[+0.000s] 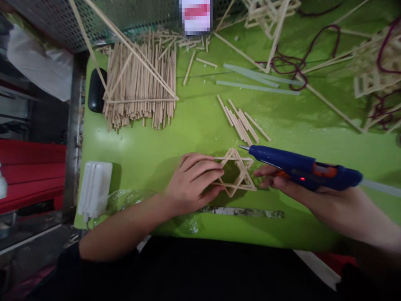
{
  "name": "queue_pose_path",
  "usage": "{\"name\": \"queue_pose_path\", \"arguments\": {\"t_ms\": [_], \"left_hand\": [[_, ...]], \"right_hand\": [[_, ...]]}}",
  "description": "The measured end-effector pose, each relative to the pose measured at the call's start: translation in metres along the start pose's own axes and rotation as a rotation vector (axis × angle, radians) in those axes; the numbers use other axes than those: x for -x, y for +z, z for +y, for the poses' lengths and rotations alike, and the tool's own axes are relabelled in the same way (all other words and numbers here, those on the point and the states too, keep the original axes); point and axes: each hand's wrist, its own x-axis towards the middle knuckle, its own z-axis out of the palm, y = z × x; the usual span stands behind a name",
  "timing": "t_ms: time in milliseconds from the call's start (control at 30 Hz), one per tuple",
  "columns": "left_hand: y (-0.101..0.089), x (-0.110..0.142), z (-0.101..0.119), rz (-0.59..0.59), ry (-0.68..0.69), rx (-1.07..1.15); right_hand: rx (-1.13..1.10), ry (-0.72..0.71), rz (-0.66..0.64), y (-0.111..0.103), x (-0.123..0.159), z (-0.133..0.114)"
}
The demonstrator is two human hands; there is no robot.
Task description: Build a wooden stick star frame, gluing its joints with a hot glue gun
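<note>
A small star-shaped frame of wooden sticks (242, 187) lies on the green table (150, 146). My left hand (197, 177) is closed on its left side, fingers on the upper part and thumb near the lower edge. In my right hand (294, 188) is a blue hot glue gun (282, 161), its metal tip pointing left, just above the star's top point. A red light glows on the gun's body, and a translucent glue stick (380, 187) sticks out of its back. Several short loose sticks (239, 121) lie just beyond the star.
A big pile of wooden sticks (140, 83) lies at the back left, with a stick triangle (140, 100) over it. Loose glue sticks (257, 85), purple string (291, 62) and stick structures (376, 62) are at the back right. A white adapter (95, 188) and a metal ruler (244, 212) lie nearer.
</note>
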Motion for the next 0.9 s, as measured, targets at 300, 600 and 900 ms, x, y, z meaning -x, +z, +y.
{"name": "queue_pose_path", "arguments": {"t_ms": [300, 600, 900], "left_hand": [[0.002, -0.001, 0.005, 0.032, -0.011, -0.035], [-0.001, 0.0, 0.007, 0.015, -0.042, -0.031], [0.002, -0.002, 0.01, 0.074, -0.038, -0.044]], "right_hand": [[-0.067, 0.014, 0.025, 0.005, 0.004, -0.004], [-0.194, 0.081, -0.038, 0.01, 0.003, 0.001], [-0.244, 0.262, -0.058, 0.013, 0.005, 0.001]]}}
